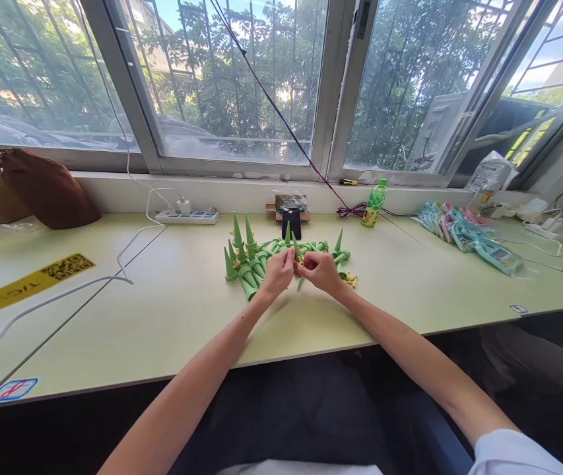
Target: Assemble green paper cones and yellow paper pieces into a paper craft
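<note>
My left hand [279, 272] is closed in a pinch above the near edge of a heap of green plastic spikes [256, 265]. Facing it, my right hand [321, 270] is closed too, its fingertips almost touching the left ones. Between them is a green cone-shaped spike [296, 247] with a bit of yellow at the fingers; my fingers cover much of it. Several other spikes stand point up at the heap's left, while more lie on their sides behind my hands. Small yellow plastic pieces [350, 281] lie just right of my right wrist.
Behind the heap, a dark phone [292, 223] leans on a small cardboard box [274, 210]. A green drink bottle [375, 203] stands right of it. Farther right lie bagged light-blue and pink items [474, 234]. At left are a power strip [188, 216], white cable [125, 254] and brown bag [46, 188].
</note>
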The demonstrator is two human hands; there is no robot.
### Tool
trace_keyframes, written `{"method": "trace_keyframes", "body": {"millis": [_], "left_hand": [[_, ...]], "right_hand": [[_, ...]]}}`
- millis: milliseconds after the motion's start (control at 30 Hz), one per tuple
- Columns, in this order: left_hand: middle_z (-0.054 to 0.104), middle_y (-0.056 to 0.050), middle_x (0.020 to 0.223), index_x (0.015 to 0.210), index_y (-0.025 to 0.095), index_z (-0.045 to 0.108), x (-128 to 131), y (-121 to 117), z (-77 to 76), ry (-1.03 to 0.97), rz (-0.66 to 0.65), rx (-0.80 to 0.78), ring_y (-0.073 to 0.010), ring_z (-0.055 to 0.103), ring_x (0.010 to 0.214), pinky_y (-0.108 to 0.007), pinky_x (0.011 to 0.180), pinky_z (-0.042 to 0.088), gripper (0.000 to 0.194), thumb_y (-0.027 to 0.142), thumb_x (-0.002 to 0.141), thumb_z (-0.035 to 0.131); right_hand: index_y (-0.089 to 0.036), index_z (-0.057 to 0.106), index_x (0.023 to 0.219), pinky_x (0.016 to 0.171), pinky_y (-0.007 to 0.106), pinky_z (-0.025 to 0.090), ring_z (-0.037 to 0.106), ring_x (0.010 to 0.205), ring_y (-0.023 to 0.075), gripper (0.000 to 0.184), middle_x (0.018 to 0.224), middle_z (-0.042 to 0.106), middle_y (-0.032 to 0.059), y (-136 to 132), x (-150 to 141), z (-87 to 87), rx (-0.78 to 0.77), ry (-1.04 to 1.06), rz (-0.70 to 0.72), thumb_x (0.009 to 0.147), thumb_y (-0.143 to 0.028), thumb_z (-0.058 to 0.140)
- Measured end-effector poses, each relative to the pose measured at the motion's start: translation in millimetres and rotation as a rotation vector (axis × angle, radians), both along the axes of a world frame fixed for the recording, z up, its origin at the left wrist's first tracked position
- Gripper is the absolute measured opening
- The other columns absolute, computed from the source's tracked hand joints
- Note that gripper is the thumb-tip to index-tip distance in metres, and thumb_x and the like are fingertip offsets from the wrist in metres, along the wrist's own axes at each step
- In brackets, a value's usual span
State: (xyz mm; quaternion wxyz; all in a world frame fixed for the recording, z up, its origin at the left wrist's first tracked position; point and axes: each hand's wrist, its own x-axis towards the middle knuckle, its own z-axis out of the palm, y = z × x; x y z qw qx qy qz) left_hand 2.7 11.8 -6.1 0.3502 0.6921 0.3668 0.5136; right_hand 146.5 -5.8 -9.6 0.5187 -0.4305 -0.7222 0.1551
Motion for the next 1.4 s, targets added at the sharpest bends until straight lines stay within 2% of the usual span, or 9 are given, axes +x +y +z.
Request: {"method": "trace_keyframes", "body": {"millis": [300,467,600,700,933,1100,1400], "left_hand": [[0.056,-0.002,0.059,0.067,0.02,0.057,0.9,2.7,-3.1,-0.059,-0.026,-0.028,-0.0184,0.061,0.058,-0.031,0.055,0.05,0.042,0.049,0.096,0.05],[0.059,-0.002,0.062,0.072,0.019,0.06,1.1,1.5,-1.1,-0.057,-0.01,-0.01,-0.0169,0.061,0.056,-0.027,0.049,0.047,0.04,0.05,0.096,0.051],[0.06,-0.002,0.063,0.078,0.019,0.063,1.0,-1.5,2.3,-0.044,-0.016,-0.013,-0.0153,0.059,0.054,-0.025,0.045,0.044,0.036,0.049,0.096,0.051],[0.06,-0.001,0.063,0.085,0.018,0.065,0.9,-4.1,4.9,-0.033,-0.026,-0.038,-0.0138,0.056,0.048,-0.025,0.042,0.044,0.033,0.045,0.097,0.049],[0.064,-0.002,0.073,0.106,0.017,0.065,1.4,-8.4,9.3,-0.031,-0.026,-0.07,-0.0107,0.053,0.042,-0.023,0.036,0.042,0.029,0.041,0.094,0.053],[0.068,-0.005,0.083,0.108,0.016,0.064,2.2,-7.6,7.3,-0.065,-0.037,-0.097,-0.0115,0.057,0.048,-0.022,0.036,0.045,0.029,0.039,0.093,0.056],[0.067,-0.006,0.083,0.109,0.016,0.063,2.6,-4.1,4.9,-0.064,-0.055,-0.101,-0.0149,0.064,0.057,-0.023,0.041,0.052,0.029,0.039,0.093,0.056]], "right_hand": [[-0.022,0.039,0.054,0.049,0.027,0.026,0.029,0.048,0.0091,0.042,0.047,0.037,-0.0054,-0.1,0.0,1.3,0.01,0.007,-0.023,0.081,-0.043,0.063],[-0.021,0.041,0.055,0.051,0.028,0.025,0.03,0.05,0.01,0.047,0.05,0.035,-0.0043,1.2,1.1,1.1,0.025,0.015,-0.034,0.09,-0.049,0.055],[-0.021,0.047,0.059,0.05,0.029,0.027,0.033,0.049,0.0113,0.052,0.051,0.04,-0.0027,2.6,1.9,0.4,-0.012,0.062,-0.015,0.095,-0.059,0.049],[-0.022,0.045,0.059,0.049,0.029,0.028,0.034,0.048,0.0124,0.057,0.049,0.04,-0.0018,3.5,2.4,-0.9,-0.057,0.118,-0.01,0.096,-0.065,0.042],[-0.022,0.048,0.061,0.047,0.029,0.028,0.035,0.046,0.0129,0.06,0.047,0.042,-0.0014,6.8,3.2,-4.9,-0.103,0.154,-0.003,0.094,-0.072,0.041],[-0.022,0.047,0.061,0.046,0.029,0.029,0.036,0.047,0.0128,0.06,0.047,0.044,-0.0012,7.9,3.1,-5.1,-0.111,0.154,-0.013,0.093,-0.072,0.042],[-0.022,0.045,0.059,0.046,0.028,0.031,0.039,0.047,0.013,0.06,0.047,0.045,-0.0008,6.3,2.2,-2.5,-0.116,0.185,0.013,0.092,-0.073,0.044]]}}
